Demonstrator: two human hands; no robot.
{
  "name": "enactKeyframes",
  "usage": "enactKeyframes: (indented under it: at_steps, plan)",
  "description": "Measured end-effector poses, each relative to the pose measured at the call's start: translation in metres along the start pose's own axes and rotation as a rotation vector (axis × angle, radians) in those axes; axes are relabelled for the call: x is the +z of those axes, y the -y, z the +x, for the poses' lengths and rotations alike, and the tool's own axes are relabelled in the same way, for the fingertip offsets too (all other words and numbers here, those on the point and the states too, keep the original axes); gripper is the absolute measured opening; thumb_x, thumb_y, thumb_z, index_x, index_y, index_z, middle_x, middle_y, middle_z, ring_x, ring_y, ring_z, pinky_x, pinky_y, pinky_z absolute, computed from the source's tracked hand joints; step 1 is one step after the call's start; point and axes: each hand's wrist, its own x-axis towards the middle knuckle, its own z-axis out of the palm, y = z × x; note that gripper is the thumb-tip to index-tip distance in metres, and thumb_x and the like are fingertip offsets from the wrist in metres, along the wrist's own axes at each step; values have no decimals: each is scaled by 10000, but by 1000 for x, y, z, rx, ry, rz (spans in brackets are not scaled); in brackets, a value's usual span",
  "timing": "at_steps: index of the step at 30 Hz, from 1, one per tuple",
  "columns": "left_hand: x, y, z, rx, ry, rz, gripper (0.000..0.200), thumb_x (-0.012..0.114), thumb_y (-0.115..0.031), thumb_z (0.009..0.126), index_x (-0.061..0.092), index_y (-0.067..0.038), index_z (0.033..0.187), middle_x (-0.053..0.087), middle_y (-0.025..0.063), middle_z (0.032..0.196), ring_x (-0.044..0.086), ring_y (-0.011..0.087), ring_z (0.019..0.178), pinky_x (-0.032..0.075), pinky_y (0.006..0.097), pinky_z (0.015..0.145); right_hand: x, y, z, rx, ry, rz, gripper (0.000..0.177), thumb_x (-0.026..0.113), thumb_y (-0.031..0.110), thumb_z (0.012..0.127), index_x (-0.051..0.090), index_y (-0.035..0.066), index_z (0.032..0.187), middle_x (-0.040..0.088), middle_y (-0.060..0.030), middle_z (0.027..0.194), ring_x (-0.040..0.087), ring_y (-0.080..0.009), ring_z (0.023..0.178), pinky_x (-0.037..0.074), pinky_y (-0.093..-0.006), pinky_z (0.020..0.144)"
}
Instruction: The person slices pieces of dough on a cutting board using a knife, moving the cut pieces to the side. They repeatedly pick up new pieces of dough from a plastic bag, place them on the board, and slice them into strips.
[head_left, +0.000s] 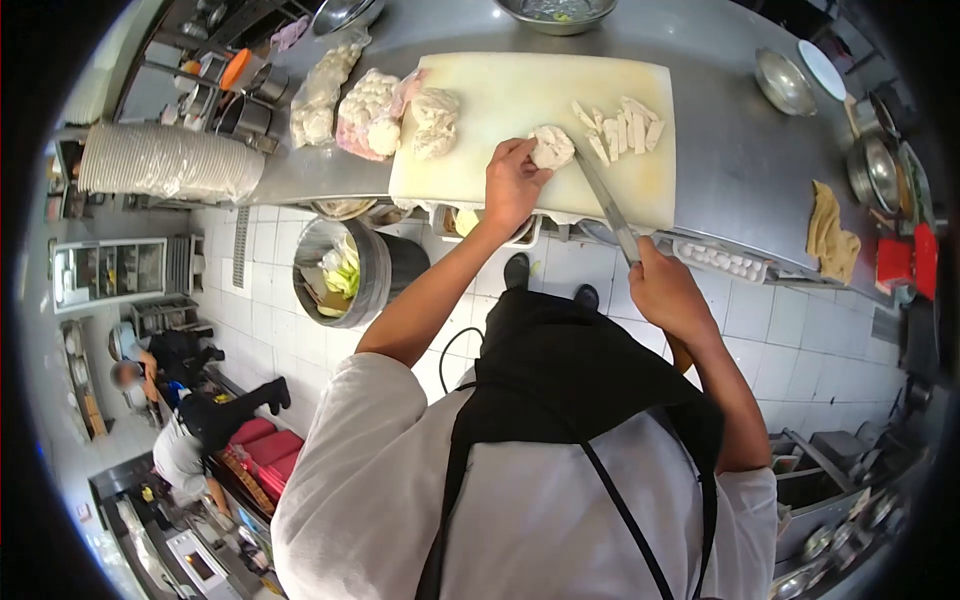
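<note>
My left hand point(513, 182) has its fingers closed on the left side of a pale, lumpy piece of food point(552, 148) on the white cutting board point(500, 85). My right hand point(668, 288) grips the handle of a long kitchen knife point(606, 197). Its blade slants up and left over the board's front edge, the tip right at the pale piece. To the right of the tip lie several pale cut strips point(625, 128). A further pale lump point(435, 122) rests on the board's left side, beside a plastic bag of pale lumps point(368, 115).
Metal bowls point(785, 83) and a tan cloth point(834, 232) are on the steel counter point(725, 150). Below stand a lined bin point(342, 272) with green scraps and a tray of eggs point(718, 260). Stacked containers point(170, 162) are at left; two people point(190, 440) are behind.
</note>
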Motion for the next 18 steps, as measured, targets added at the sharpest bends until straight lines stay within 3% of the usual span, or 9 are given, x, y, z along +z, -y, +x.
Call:
enactKeyframes:
  at_steps: [3,6,11,18]
  plan:
    - [-8,-9,-1,28,-33,24,414,816,-49,812,711,15,1208,617,146,1239,667,187,984,599,300,855,-12,7,-3,33,7,-60,304,479,155,991,498,-27,1234,670,-320,881,647,-518,899,475,-588,820]
    - [-14,0,8,242,-108,126,336,798,-102,835,738,-8,1152,622,146,1236,666,224,1005,583,328,838,-15,18,-12,21,-30,-77,277,485,146,997,495,-20,1218,677,-307,877,655,-509,899,483,-586,825]
    - [-10,14,15,289,-69,118,266,765,-96,827,752,-17,1081,656,120,1153,664,239,1010,565,345,818,-11,27,-12,-34,-46,-103,266,469,157,1018,481,-11,1223,670,-313,848,649,-511,850,467,-582,789]
    - [-5,15,13,294,-103,68,242,759,-90,824,756,-25,1057,666,115,1129,672,267,992,552,367,870,-9,43,-6,37,33,-153,239,474,112,990,487,-39,1175,677,-325,916,653,-522,949,490,-592,853]
